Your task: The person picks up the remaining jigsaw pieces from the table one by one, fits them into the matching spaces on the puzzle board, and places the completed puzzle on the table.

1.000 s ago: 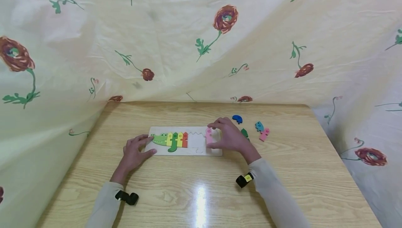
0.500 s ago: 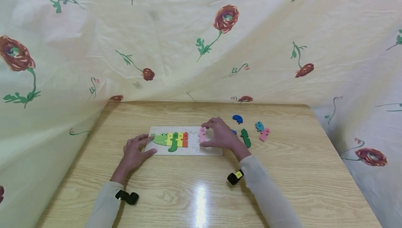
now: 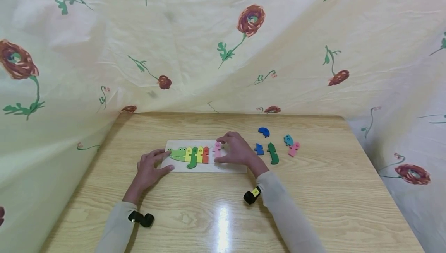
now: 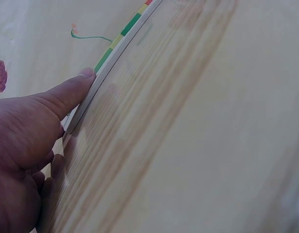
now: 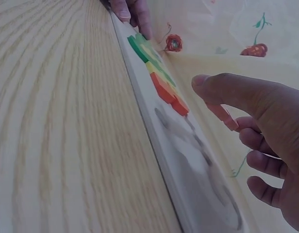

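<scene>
My right hand (image 3: 238, 150) pinches a pink puzzle piece (image 3: 217, 149) by its ends, between thumb and fingers. In the right wrist view this piece (image 5: 223, 115) is raised above the board, tilted. Below it lies a white puzzle board (image 3: 230, 168) with an outlined, unfilled right part. At its left end, a green crocodile head (image 3: 178, 154) adjoins yellow and green pieces and a red piece (image 3: 205, 155). My left hand (image 3: 150, 171) grips the board's left end; its thumb (image 4: 74, 94) presses on the near edge, while some other fingers are partly hidden.
Loose pieces lie right of the board: dark blue (image 3: 263, 132), blue (image 3: 259, 149), dark green (image 3: 273, 153), light blue (image 3: 288, 140) and pink (image 3: 294, 149). A flowered cloth (image 3: 195, 52) hangs behind the wooden table (image 3: 188, 210).
My right hand has moved left over the board with the pink piece, towards the red piece. The blue and dark green pieces have come into full view. My left hand stays put.
</scene>
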Available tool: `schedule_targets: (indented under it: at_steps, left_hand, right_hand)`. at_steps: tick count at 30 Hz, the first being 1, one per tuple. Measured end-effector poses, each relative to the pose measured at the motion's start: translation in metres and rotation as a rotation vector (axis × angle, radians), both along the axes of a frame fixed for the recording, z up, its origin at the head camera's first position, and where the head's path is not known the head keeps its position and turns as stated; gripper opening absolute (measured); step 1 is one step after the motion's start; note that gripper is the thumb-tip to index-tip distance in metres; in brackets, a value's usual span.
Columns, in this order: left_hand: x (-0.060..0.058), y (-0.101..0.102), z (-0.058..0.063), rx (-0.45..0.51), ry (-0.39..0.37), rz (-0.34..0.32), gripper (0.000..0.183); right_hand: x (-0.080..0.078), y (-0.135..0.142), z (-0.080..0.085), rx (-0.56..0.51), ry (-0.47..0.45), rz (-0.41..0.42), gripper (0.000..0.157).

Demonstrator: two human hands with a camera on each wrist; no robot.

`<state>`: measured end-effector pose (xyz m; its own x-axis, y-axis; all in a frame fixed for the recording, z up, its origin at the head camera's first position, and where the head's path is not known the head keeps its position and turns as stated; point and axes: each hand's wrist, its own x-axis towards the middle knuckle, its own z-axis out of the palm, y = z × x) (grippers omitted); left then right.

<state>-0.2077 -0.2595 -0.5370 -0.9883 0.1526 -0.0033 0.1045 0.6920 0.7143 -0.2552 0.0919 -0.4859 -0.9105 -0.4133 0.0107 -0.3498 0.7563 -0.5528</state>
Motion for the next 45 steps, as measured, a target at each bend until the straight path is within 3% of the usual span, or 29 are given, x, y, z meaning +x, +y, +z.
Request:
schedule_targets:
  at_steps: [9, 29, 45]
  left_hand:
    - [0.0, -0.001, 0.002, 0.001, -0.001, 0.002, 0.066]
    - [-0.001, 0.001, 0.001, 0.006, 0.004, 0.004, 0.064]
    - [0.0, 0.001, -0.001, 0.001, 0.012, 0.006, 0.064]
  right_hand:
    - [-0.003, -0.014, -0.011, -0.008, -0.064, -0.008, 0.075]
    - [-0.002, -0.019, -0.019, -0.019, -0.051, -0.002, 0.074]
    - [-0.002, -0.021, -0.021, 0.042, -0.038, 0.026, 0.076]
